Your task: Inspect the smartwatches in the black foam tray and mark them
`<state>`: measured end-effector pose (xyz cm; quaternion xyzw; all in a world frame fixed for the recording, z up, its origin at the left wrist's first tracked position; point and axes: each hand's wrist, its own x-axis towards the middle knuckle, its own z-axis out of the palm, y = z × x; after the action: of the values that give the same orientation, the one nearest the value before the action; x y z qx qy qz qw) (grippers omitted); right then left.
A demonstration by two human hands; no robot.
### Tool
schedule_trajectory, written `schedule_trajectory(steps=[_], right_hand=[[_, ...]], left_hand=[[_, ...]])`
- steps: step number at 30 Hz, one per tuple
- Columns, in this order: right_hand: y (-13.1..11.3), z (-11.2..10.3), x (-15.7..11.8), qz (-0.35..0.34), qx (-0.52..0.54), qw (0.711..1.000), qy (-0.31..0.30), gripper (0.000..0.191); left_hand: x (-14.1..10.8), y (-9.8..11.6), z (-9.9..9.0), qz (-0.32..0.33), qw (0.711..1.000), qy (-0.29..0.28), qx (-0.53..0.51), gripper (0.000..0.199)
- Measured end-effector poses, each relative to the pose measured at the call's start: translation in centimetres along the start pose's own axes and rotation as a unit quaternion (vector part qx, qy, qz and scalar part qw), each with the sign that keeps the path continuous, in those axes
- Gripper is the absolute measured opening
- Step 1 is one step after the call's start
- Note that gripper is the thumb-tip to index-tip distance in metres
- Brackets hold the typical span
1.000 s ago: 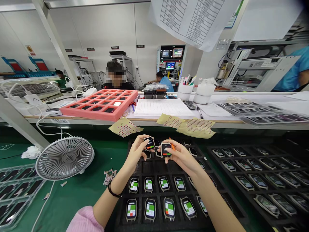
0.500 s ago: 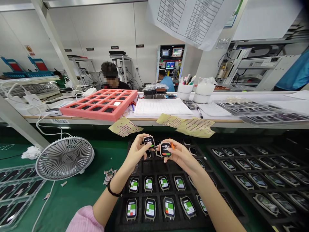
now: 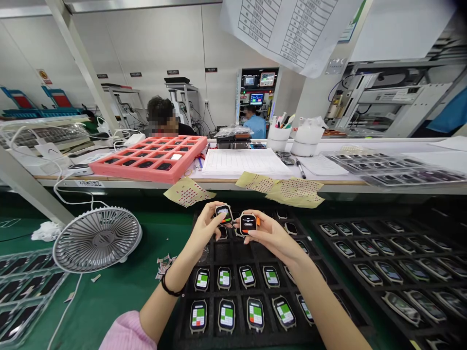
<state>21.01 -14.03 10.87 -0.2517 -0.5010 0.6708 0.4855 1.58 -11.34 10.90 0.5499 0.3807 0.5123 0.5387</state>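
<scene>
My left hand (image 3: 208,226) holds a lit smartwatch (image 3: 224,214), with the thumb over its screen. Beside it, my right hand (image 3: 272,232) grips a second smartwatch (image 3: 248,225), whose dark screen shows white text and a red strip; the thumb is at its lower edge. Something orange peeks out behind that watch. Both are held over the far part of a black foam tray (image 3: 233,254). Watches with green and white screens, such as this one (image 3: 226,315), lie in the tray's near rows.
Another black tray (image 3: 352,265) of watches is on the right. A fan (image 3: 98,239) and clear trays (image 3: 27,291) stand left. The shelf ahead carries a pink foam tray (image 3: 149,158), papers (image 3: 244,161) and pen cups (image 3: 279,137). Two people are beyond.
My right thumb has slid down from the middle of its watch's screen to the lower edge. My left thumb has moved slightly up and left over its screen. Both watches stay held.
</scene>
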Motion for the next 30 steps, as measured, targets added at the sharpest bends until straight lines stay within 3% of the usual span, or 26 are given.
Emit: schedule_trajectory(steps=[16,24,30], right_hand=[[-0.04,-0.14,0.14,0.004,-0.022,1.0,0.017,0.026],[0.24,-0.12,0.08,-0.017,-0.009,0.999,0.028,0.04],[0.35,-0.23,0.24,0.0,-0.015,0.999,0.042,0.028]], left_hand=[[-0.24,-0.03,0.07,0.009,1.0,-0.025,-0.004,0.04],[-0.11,-0.54,0.01,0.033,0.999,-0.039,0.007,0.044],[-0.1,-0.58,0.1,0.037,0.999,-0.007,-0.007,0.039]])
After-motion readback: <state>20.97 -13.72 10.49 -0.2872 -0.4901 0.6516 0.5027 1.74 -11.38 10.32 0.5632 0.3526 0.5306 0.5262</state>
